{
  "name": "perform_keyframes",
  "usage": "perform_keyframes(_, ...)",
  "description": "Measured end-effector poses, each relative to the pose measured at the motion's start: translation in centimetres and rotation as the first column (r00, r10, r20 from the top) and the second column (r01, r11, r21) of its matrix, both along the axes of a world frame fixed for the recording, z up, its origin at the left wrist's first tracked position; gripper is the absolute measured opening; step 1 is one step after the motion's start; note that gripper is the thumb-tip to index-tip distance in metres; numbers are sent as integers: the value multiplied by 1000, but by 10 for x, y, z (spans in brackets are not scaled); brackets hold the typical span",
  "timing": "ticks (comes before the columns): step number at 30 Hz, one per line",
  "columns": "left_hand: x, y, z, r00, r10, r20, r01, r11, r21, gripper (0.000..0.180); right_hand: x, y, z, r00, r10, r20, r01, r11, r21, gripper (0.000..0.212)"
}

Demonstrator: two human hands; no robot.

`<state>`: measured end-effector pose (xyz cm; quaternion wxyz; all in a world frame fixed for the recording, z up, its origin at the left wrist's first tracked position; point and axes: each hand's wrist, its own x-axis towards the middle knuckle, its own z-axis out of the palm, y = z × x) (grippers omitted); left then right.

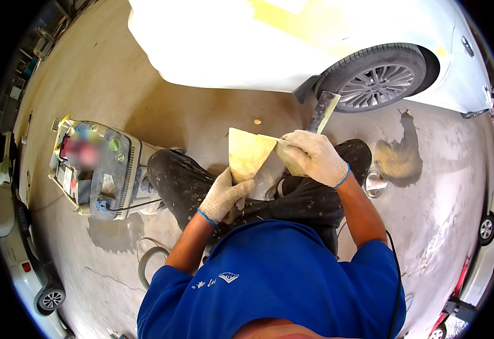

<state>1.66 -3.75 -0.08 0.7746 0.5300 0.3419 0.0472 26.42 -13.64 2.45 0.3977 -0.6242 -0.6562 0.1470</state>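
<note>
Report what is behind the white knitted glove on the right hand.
A long black bar with a pale-yellow edge sticks out past the glove; its near end is covered and cannot be seen.

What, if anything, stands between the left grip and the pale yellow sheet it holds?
Only a whitish knitted glove: the left grip holds the pale yellow sheet by its lower end. Nothing else visible comes between them, though the sheet's far side is hidden.

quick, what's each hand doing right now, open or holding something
Left hand: closed on a flat yellowish plate.
Right hand: closed on a thin yellowish sheet; whether it also grips the dark bar cannot be told.
</note>
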Motion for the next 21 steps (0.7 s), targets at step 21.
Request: perform_keyframes(21,6,51,-13,929,323,181,-333,942,26,42,-25,16,4,955,261,-137,-288,927,-239,22)
